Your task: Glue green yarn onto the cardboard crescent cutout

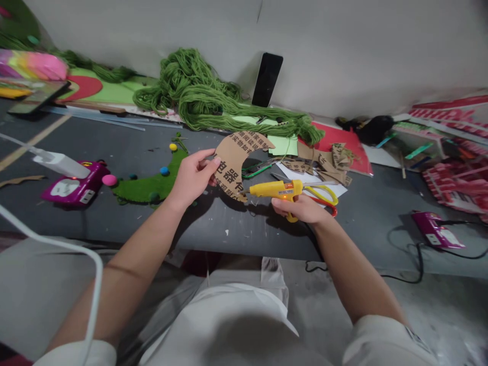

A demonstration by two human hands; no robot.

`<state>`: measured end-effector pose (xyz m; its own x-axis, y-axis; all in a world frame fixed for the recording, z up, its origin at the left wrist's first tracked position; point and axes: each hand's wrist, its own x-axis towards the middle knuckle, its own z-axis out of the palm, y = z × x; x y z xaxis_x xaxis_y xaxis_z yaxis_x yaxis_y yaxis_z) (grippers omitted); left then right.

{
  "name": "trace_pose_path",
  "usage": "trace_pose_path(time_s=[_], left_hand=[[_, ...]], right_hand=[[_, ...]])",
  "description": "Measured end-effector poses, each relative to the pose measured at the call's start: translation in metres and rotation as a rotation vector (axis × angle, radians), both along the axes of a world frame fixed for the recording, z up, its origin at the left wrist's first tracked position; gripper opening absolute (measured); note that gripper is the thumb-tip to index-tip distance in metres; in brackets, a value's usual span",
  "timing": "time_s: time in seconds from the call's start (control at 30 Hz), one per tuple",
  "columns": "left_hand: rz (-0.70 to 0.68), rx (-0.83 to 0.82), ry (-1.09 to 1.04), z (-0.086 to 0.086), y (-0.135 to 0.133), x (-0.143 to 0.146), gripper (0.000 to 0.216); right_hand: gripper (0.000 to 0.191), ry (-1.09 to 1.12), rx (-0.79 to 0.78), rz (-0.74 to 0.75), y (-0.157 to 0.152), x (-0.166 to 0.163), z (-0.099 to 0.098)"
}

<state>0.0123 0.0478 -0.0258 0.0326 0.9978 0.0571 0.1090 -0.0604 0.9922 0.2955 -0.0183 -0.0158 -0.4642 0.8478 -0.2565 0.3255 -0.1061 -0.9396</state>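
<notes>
My left hand [198,175] pinches the left edge of a brown cardboard crescent [232,157] printed with black characters, held up over the table. In my right hand [299,207] is a yellow hot glue gun [272,189], its fingers wrapped round the handle and a small orange light glowing on it. The gun's nozzle points left and meets the crescent's lower tip, or lies just in front of it. Beside my left hand lies a green crescent [147,185] with coloured pompoms. Behind the glue gun are scissors [324,193] with yellow and red handles, partly hidden.
Green yarn [190,91] is heaped along the wall near a propped phone [268,79]. Cardboard scraps [324,165] lie on paper at right. Purple power strips [74,185] sit at both sides, with cables. A white cable [57,244] crosses the left foreground.
</notes>
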Motion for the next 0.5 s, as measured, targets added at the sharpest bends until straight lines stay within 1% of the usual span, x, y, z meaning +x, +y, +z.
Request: trace_pose_path(time_s=[0.37,0.5], left_hand=[[-0.004,0.017,0.005,0.0004,-0.0005,-0.0007,0.034],[0.011,0.018,-0.007,-0.0004,0.0005,-0.0011,0.033]], right_hand=[[0.052,-0.017,0.03,0.041,0.0023,0.0013,0.0006],[0.051,-0.009,0.018,0.031,0.0021,0.0021,0.0005]])
